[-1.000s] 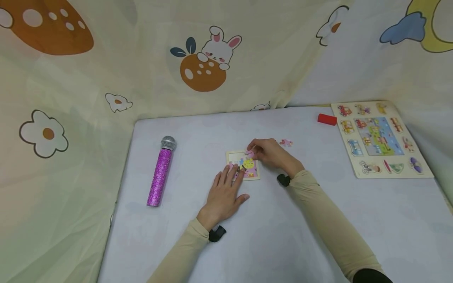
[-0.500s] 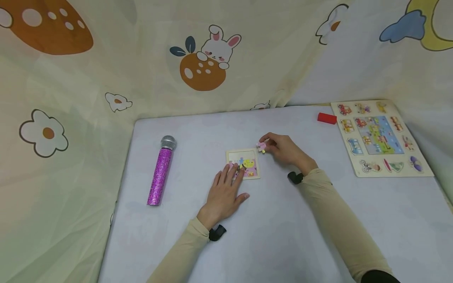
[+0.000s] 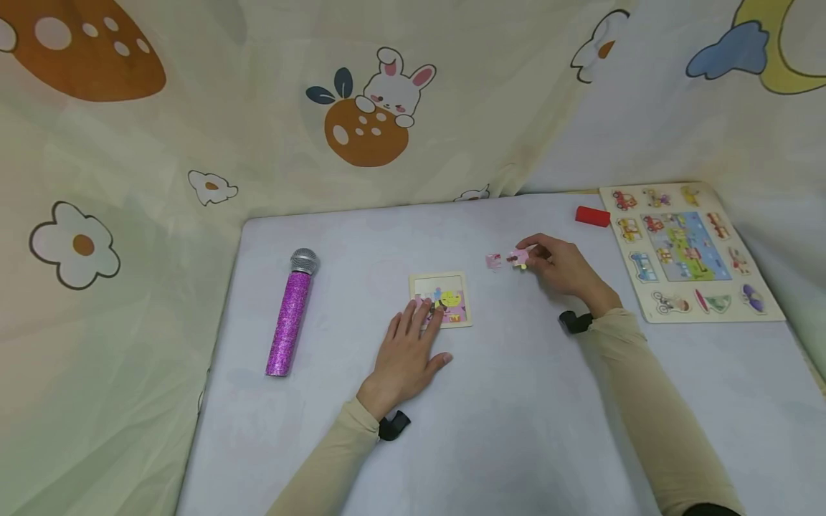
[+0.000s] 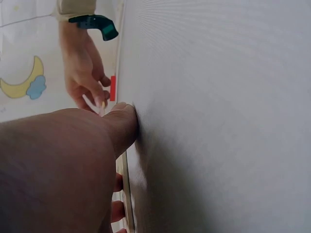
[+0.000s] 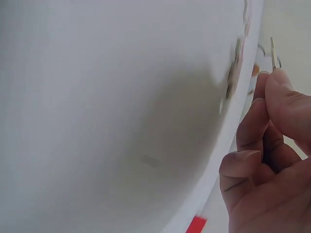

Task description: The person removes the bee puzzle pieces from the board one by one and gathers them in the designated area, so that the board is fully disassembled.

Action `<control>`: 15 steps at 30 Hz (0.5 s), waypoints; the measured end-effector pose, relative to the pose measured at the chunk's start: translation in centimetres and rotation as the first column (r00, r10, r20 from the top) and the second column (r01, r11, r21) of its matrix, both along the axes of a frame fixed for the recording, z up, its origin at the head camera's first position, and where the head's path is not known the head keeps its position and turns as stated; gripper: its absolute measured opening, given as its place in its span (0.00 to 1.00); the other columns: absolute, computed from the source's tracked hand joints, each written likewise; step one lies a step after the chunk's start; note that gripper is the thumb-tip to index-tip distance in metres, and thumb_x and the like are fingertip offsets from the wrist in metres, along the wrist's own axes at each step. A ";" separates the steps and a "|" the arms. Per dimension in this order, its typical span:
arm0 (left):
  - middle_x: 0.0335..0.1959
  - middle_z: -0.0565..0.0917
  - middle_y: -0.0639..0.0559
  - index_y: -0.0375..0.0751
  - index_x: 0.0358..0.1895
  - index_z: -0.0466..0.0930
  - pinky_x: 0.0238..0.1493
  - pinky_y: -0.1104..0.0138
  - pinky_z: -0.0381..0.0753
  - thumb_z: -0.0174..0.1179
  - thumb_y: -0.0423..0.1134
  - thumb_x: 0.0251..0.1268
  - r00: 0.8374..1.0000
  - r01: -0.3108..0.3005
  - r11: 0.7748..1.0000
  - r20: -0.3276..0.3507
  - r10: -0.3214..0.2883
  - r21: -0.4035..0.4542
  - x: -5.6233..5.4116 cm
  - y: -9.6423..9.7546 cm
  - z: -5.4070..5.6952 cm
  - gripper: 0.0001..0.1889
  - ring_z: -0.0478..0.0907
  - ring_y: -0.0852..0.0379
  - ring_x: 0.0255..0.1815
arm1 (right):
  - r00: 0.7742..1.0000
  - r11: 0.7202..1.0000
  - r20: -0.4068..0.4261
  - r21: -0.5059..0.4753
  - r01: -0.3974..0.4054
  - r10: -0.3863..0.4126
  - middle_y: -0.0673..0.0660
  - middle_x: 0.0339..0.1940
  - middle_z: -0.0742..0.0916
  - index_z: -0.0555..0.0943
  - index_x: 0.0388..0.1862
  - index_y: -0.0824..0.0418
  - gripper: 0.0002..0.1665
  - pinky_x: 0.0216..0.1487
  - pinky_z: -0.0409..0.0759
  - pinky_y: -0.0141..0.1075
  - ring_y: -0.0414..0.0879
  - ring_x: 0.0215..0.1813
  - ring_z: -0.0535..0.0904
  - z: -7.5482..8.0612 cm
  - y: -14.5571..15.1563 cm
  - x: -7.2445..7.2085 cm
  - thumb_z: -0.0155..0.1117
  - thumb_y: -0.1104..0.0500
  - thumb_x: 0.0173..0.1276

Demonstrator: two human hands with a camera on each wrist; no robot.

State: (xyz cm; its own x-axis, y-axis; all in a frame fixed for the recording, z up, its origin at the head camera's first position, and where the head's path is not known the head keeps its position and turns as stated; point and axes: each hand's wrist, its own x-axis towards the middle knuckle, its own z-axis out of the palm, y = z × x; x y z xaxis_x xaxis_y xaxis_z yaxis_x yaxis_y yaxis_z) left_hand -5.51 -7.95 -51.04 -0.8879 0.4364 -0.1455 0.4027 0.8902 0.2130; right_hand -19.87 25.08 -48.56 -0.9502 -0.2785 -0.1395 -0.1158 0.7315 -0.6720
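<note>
A small square puzzle (image 3: pixel 441 281) in a pale frame lies on the table, its lower part filled with pink and yellow pieces, its upper part pale. My left hand (image 3: pixel 401 362) rests on its lower left with spread, straight fingers, covering some of the picture. Right of the puzzle, my right hand (image 3: pixel 564 269) pinches a pink puzzle piece (image 3: pixel 521 256) between thumb and fingertips. That held piece (image 5: pixel 273 52) appears edge-on in the right wrist view. Just left of it a smaller-looking pink piece (image 3: pixel 493 261) lies on the table. The left wrist view shows my left thumb (image 4: pixel 124 124) up close.
A purple glitter microphone (image 3: pixel 290 315) lies at the left. Toward the back right are a red block (image 3: pixel 592 216) and a large wooden puzzle board (image 3: pixel 742 312) with several picture pieces. A printed cloth (image 3: pixel 271 143) hangs behind the table.
My right hand has lifted the pink piece away from the puzzle and carried it to the right. Another piece has come into view on the table. The left hand stays put.
</note>
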 end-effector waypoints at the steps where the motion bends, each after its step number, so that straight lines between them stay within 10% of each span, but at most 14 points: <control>1: 0.89 0.50 0.42 0.45 0.87 0.50 0.86 0.44 0.51 0.52 0.63 0.81 1.000 0.000 1.000 0.000 0.000 0.001 0.0 0.0 0.0 0.43 0.44 0.39 0.89 | 1.000 1.000 0.004 0.002 0.014 -0.014 0.64 0.52 0.83 0.78 0.68 0.57 0.20 0.59 0.78 0.52 0.59 0.55 0.76 0.0 0.4 0.0 0.59 0.65 0.81; 15: 0.88 0.51 0.42 0.45 0.87 0.52 0.86 0.44 0.51 0.54 0.62 0.80 1.000 -0.003 1.000 -0.004 0.003 0.021 -0.1 0.0 -0.3 0.43 0.45 0.39 0.89 | 0.997 0.997 0.030 0.038 0.073 -0.074 0.66 0.53 0.82 0.78 0.69 0.58 0.20 0.57 0.75 0.51 0.59 0.54 0.75 -0.6 4.0 -0.5 0.60 0.64 0.81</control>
State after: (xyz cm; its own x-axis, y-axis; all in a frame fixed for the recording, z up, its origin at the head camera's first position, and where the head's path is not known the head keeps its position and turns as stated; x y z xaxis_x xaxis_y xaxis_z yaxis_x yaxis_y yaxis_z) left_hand -5.57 -8.00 -51.37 -0.8899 0.4364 -0.1330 0.4006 0.8870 0.2297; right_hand -20.34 29.09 -49.12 -0.9630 -0.2020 -0.1786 -0.0398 0.7617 -0.6467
